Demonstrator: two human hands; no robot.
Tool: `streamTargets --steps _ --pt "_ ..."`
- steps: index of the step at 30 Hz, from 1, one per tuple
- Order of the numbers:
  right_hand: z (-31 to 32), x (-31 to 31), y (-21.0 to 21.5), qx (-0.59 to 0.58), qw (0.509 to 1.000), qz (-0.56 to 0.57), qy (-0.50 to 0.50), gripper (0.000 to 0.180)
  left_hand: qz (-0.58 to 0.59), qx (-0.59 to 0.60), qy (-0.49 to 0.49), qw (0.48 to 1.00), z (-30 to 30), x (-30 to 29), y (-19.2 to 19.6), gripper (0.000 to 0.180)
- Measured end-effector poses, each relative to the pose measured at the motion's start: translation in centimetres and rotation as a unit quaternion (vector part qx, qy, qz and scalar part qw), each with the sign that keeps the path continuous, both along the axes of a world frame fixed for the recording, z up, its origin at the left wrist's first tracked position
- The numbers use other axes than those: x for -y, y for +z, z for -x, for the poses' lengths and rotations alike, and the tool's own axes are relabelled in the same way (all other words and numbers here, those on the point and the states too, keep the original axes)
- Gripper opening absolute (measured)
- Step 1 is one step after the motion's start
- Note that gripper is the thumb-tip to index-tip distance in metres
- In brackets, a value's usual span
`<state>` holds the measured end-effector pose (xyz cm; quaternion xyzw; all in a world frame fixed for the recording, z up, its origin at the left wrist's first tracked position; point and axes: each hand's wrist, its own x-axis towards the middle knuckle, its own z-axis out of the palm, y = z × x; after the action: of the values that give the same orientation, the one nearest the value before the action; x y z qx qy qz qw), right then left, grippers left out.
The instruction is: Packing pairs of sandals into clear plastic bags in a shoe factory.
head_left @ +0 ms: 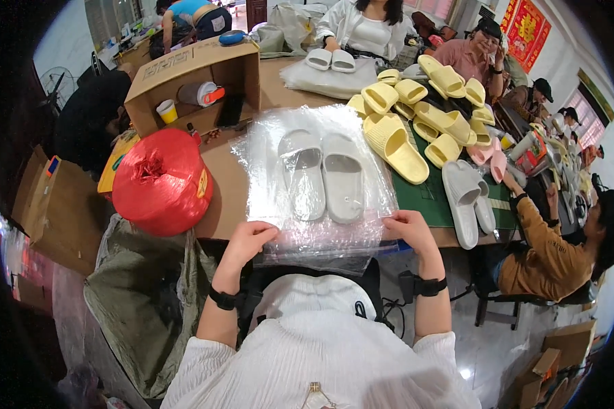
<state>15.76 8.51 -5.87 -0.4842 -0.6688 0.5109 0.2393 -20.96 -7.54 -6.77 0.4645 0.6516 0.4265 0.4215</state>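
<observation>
A pair of light grey slide sandals (pixel 344 187) lies side by side on the table in front of me, toes pointing away. The left sandal is covered by clear film; whether the right one is fully inside is hard to tell. This clear plastic bag (pixel 262 180) lies flat on more clear bags. My left hand (pixel 251 238) pinches the bag's near left corner between thumb and fingers. Opposite it, my right hand (pixel 411 226) pinches the near right corner. The near edge stretches between both hands at the table's front edge.
Yellow slides (pixel 397 146) pile up at the right on a green mat (pixel 416 195), beside another grey pair (pixel 465 198). At left stand a big red twine roll (pixel 162 180) and an open cardboard box (pixel 191 68). A grey-green sack (pixel 143 300) hangs below. Several people work around.
</observation>
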Motion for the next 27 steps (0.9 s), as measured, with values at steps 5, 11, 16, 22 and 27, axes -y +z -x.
streamTargets --steps 5,11,16,22,27 --pt "-0.3 0.4 1.3 -0.064 0.997 0.019 -0.025 0.017 0.031 0.041 0.000 0.999 0.2 0.4 1.3 0.023" --pt "1.3 1.1 2.2 -0.219 0.972 -0.017 -0.083 0.015 -0.077 0.152 0.049 0.984 -1.3 0.4 3.0 0.021" --pt "2.7 1.0 2.7 -0.350 0.926 -0.081 -0.112 0.014 -0.320 0.035 0.085 0.943 -2.1 -1.1 2.8 0.019" --pt "1.8 -0.3 -2.6 -0.343 0.928 -0.065 -0.127 0.014 -0.326 -0.157 0.046 0.931 -0.5 -1.7 -1.6 0.021" --pt "1.8 -0.2 -4.6 -0.010 0.973 -0.204 -0.110 0.024 -0.295 -0.323 0.005 0.899 0.5 -1.2 -2.4 0.022"
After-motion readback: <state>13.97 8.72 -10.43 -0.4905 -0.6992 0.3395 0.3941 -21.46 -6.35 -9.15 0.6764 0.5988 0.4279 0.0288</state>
